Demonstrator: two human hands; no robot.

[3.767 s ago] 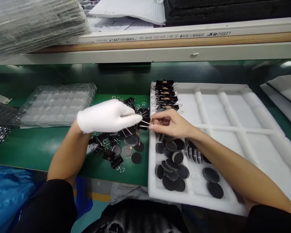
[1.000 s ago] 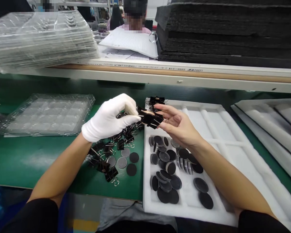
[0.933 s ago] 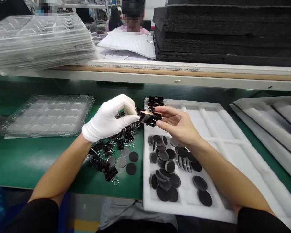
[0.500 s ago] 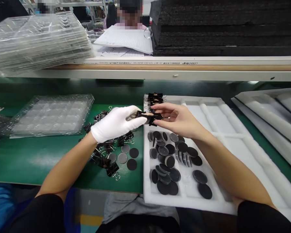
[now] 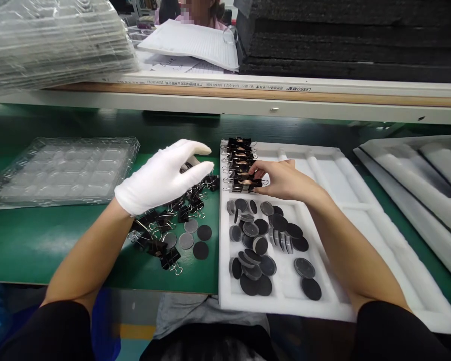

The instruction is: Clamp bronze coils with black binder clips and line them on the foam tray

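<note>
My left hand point(image 5: 160, 175), in a white glove, is raised above a heap of loose black binder clips point(image 5: 170, 258). Its thumb and fingers are apart and nothing is between them. With bare fingers my right hand point(image 5: 281, 179) pinches the nearest binder clip point(image 5: 246, 184) of a row at the far left corner of a white foam tray point(image 5: 285, 310). Light-edged round pieces show between the clips of this row point(image 5: 240, 155). Black and clear-rimmed discs point(image 5: 251, 285) lie scattered in the tray's near left compartment.
Several grey and black discs point(image 5: 186, 240) lie on the green table point(image 5: 60, 250). Clear blister trays point(image 5: 65, 173) rest at left, and more are stacked on the shelf point(image 5: 173, 103) above. Black foam sheets point(image 5: 346, 40) and papers point(image 5: 191, 45) share that shelf. White foam point(image 5: 417, 190) leans at right. Someone sits beyond.
Both hands held a clipped piece together above the row. My left hand has let go and moved left, opening. My right hand has lowered the piece to the near end of the row.
</note>
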